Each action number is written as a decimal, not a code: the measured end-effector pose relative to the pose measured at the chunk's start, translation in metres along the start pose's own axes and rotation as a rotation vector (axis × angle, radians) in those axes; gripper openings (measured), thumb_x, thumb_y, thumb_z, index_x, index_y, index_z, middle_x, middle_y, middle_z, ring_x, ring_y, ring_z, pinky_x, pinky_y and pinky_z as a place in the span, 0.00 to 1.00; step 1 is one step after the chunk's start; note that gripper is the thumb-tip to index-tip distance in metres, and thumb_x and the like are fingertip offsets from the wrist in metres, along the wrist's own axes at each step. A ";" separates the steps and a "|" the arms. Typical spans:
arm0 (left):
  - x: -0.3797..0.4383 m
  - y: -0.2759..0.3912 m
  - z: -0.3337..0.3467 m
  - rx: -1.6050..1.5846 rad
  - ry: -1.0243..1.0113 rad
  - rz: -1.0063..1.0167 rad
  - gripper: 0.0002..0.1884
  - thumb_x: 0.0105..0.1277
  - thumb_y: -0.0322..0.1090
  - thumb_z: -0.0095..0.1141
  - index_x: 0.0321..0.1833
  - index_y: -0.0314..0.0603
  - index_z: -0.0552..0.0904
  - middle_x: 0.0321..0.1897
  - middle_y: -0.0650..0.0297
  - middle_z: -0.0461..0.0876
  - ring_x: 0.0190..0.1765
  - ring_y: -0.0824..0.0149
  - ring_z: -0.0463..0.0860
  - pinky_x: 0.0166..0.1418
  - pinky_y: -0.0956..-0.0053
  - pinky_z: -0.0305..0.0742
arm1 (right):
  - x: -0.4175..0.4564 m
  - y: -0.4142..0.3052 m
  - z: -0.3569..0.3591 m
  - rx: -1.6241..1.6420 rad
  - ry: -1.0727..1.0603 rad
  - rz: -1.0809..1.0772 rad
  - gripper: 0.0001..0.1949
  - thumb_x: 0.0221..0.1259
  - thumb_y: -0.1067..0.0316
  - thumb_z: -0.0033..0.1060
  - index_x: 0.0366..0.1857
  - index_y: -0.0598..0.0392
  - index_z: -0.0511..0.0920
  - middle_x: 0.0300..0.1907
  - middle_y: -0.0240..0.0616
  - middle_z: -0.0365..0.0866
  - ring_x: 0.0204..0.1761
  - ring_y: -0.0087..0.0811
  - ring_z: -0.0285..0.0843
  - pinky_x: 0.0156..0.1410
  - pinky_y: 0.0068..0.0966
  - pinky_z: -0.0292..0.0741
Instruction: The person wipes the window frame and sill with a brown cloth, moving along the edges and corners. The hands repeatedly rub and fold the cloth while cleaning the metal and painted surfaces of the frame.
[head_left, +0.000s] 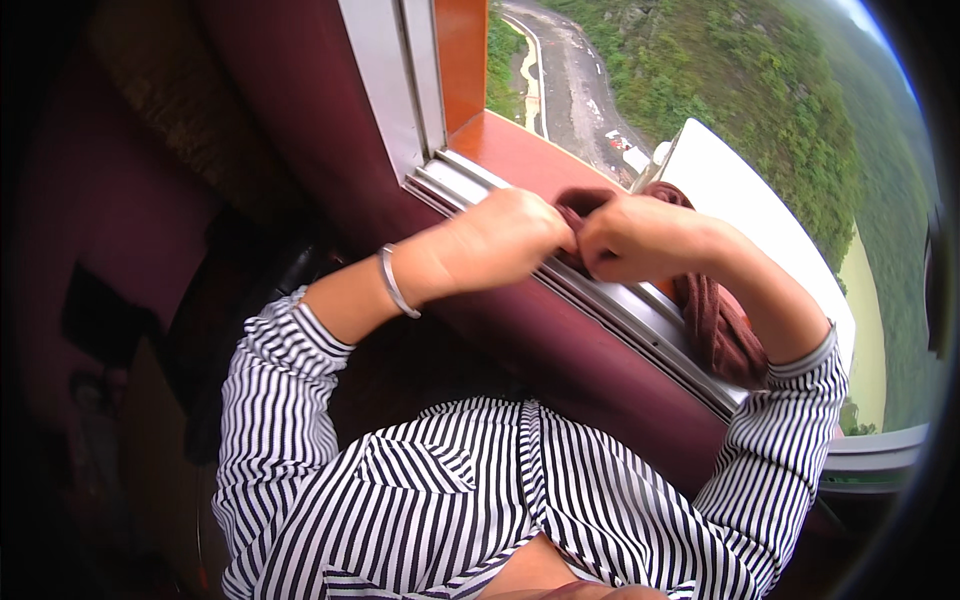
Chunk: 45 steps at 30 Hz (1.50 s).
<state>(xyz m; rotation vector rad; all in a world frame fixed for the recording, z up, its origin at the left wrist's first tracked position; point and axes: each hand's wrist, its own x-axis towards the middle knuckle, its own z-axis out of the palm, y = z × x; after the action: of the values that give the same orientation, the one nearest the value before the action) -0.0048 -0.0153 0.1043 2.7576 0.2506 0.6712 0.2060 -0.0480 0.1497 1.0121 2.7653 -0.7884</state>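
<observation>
Both my hands meet over an aluminium window track (607, 315), gripping a dark reddish-brown cloth (716, 330). My left hand (502, 240), with a silver bangle at the wrist, is closed on the cloth's end and slightly blurred. Right beside it, my right hand (637, 236) is a fist around the same cloth. The cloth is bunched and twisted; part loops up behind my right hand, and a longer part hangs over the track beneath my right forearm. The fingertips and the cloth inside the fists are hidden.
The window stands open high above a road (566, 75) and green hillside. Outside the orange-red sill (517, 154) is a white panel (757, 217). An upright aluminium frame (405, 75) rises at the opening's left. Below the track runs a dark red wall (585, 337).
</observation>
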 end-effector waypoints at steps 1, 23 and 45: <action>0.006 0.008 0.011 -0.022 0.023 0.071 0.08 0.54 0.27 0.58 0.36 0.39 0.85 0.31 0.55 0.85 0.39 0.53 0.85 0.45 0.63 0.80 | -0.015 -0.008 -0.003 0.042 -0.115 0.124 0.07 0.52 0.67 0.57 0.23 0.59 0.81 0.23 0.47 0.80 0.29 0.44 0.80 0.39 0.38 0.76; -0.021 -0.014 0.021 0.035 0.707 -0.456 0.06 0.63 0.23 0.56 0.42 0.40 0.81 0.33 0.57 0.84 0.39 0.52 0.83 0.45 0.61 0.78 | 0.058 -0.026 0.006 -0.084 0.462 0.205 0.17 0.52 0.61 0.67 0.38 0.56 0.70 0.34 0.50 0.78 0.42 0.51 0.80 0.44 0.41 0.78; -0.052 -0.017 -0.004 0.506 0.936 -0.625 0.08 0.57 0.18 0.65 0.36 0.39 0.83 0.35 0.60 0.80 0.36 0.60 0.82 0.40 0.69 0.78 | 0.142 0.005 0.000 -0.149 0.883 -0.197 0.04 0.59 0.70 0.57 0.35 0.53 0.73 0.32 0.43 0.79 0.33 0.51 0.81 0.38 0.44 0.76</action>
<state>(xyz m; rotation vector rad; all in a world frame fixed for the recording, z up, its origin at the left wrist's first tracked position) -0.0541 -0.0099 0.0807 2.2759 1.5572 1.8094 0.0994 0.0373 0.1117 1.3037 3.6162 -0.1210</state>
